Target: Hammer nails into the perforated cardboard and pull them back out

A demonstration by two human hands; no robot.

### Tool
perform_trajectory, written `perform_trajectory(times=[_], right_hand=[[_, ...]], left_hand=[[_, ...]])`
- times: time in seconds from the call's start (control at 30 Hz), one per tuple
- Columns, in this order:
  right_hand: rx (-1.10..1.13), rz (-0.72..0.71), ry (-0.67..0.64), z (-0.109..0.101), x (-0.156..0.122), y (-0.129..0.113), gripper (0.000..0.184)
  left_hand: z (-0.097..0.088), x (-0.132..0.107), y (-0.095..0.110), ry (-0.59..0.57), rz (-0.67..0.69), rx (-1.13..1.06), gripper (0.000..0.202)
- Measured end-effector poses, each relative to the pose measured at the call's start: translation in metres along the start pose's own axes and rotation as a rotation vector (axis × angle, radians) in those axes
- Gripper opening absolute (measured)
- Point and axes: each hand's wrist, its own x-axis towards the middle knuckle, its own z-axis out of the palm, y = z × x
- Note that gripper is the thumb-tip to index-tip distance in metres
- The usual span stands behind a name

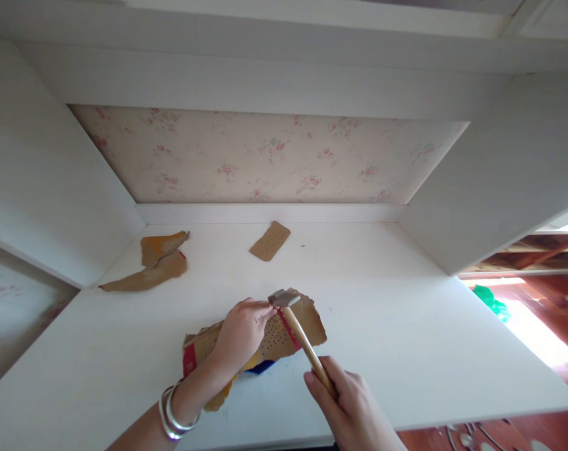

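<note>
My right hand (347, 401) is wrapped round the wooden handle of a hammer (307, 347). The hammer's metal head lies at the fingertips of my left hand (244, 332), over a torn piece of cardboard (315, 322). My left fingers are pinched together; whatever they hold is too small to make out and partly hidden by the hammer head. Many small dark holes dot the cardboard beside my left hand, and it has red strips. Part of it lies under my left wrist, with a blue bit (261, 368) showing at its near edge.
The cardboard rests on a white desk top (382, 351) between white side panels. Farther back lie a small perforated cardboard rectangle (269, 241) and torn cardboard scraps (164, 266) at left. A green bag-like thing (491, 303) and cables are on the wooden floor at right.
</note>
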Motion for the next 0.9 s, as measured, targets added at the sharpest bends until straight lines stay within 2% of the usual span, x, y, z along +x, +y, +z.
perform_trajectory(times=[0.13, 0.27, 0.4, 0.67, 0.9], right_hand=[[0.016, 0.002, -0.008, -0.002, 0.001, 0.0, 0.036], [-0.002, -0.006, -0.039, -0.002, 0.0, 0.002, 0.035], [-0.011, -0.035, 0.013, 0.001, -0.001, 0.003, 0.036], [-0.017, -0.009, -0.009, -0.008, 0.0, -0.008, 0.036], [-0.112, 0.051, -0.081, -0.022, 0.005, -0.017, 0.036]], left_hand=[[0.002, 0.0, -0.001, 0.006, 0.018, -0.063, 0.022], [0.0, 0.0, 0.0, 0.003, 0.01, -0.008, 0.028], [0.0, 0.001, 0.0, 0.017, 0.051, -0.043, 0.026], [0.004, -0.005, -0.004, 0.011, -0.03, -0.119, 0.012], [0.003, -0.006, 0.001, -0.015, -0.128, -0.08, 0.024]])
